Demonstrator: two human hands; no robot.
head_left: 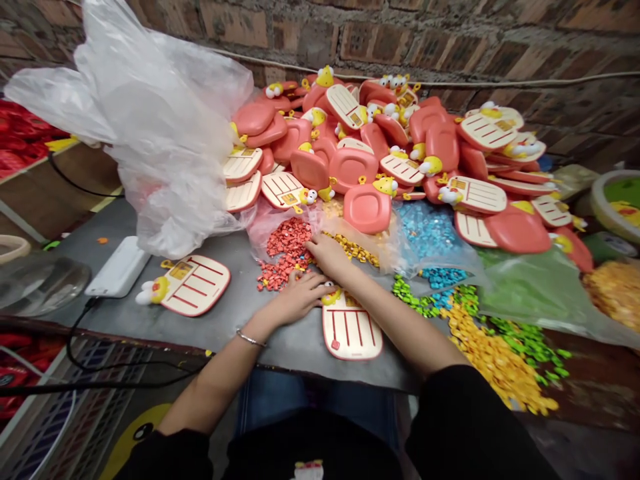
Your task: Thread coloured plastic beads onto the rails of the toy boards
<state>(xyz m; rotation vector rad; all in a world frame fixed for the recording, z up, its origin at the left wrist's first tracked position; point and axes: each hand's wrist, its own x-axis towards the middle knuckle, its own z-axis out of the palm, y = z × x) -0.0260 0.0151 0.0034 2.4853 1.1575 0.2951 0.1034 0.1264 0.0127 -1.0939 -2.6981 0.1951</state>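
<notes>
I cannot see the fingertips of my right hand (327, 257) clearly; they are at the small red plastic pieces (290, 237), and I cannot tell if they pinch one. My left hand (297, 298) has its fingers stretched to the yellow head of the cream board with red slots (353, 330); whether it grips, I cannot tell. This board lies on the grey table (270, 340) in front of me, one red piece at its lower left, its upper right partly covered by my right forearm. The pink clear bag (257, 233) holds red pieces, partly spilled; the clear bag with blue pieces (433, 233) is also spilling. A big crumpled white plastic bag (165, 120) hides the left of the heap of coral-backed boards (353, 170). A white power bank (117, 267) lies leftward.
</notes>
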